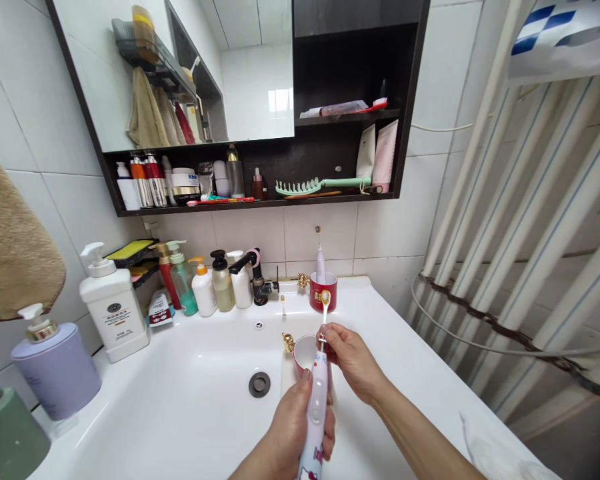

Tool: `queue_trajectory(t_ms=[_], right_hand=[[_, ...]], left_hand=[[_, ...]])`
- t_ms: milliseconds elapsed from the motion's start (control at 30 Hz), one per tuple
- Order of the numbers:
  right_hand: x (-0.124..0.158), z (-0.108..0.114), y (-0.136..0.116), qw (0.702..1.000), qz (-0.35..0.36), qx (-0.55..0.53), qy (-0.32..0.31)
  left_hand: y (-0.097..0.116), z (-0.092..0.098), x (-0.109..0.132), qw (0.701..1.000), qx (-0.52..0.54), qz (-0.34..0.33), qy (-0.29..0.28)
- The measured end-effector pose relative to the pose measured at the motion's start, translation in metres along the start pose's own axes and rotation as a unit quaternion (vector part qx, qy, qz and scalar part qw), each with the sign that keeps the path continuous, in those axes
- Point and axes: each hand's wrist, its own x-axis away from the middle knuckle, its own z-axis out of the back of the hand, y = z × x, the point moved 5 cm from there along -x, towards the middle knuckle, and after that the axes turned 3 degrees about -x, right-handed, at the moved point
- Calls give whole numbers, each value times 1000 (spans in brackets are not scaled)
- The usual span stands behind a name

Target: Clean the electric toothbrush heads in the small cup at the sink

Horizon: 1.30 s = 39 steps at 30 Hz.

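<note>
My left hand [291, 415] is wrapped round the pale, cartoon-printed handle of an electric toothbrush [317, 403], held upright over the sink's right side. Between finger and thumb, my right hand [353, 360] pinches the base of the white brush head [325, 307]. A thin shaft shows between the head and the handle top; whether the head still sits on it I cannot tell. Behind my hands is a cup [303, 347] with a white inside and gold handle, partly hidden. Farther back, a red cup [325, 297] holds a second electric toothbrush [321, 265].
The white sink [205, 413] has a dark drain [259, 385] and a black faucet [260, 283]. Several pump bottles [204, 293] line its back and left. A dark mirror cabinet [330, 150] hangs above. Radiator pipes [520, 233] stand at the right.
</note>
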Motion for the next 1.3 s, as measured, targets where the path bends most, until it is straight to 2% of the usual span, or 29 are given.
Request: queue_trajectory(t_ms=[233, 400, 533, 800, 1300], right_hand=[[0, 0, -2, 1000, -8, -6, -9], [4, -8, 3, 999, -12, 10, -40], [6, -11, 4, 999, 12, 6, -35], [7, -13, 3, 998, -6, -21, -61], [8, -18, 7, 997, -34, 11, -72]], left_hand=[[0, -1, 0, 1000, -6, -12, -4], [3, 3, 1, 1000, 6, -5, 27], [8, 1, 2, 1000, 13, 5, 8], [9, 1, 2, 999, 24, 20, -11], [15, 4, 3, 997, -55, -47, 13]])
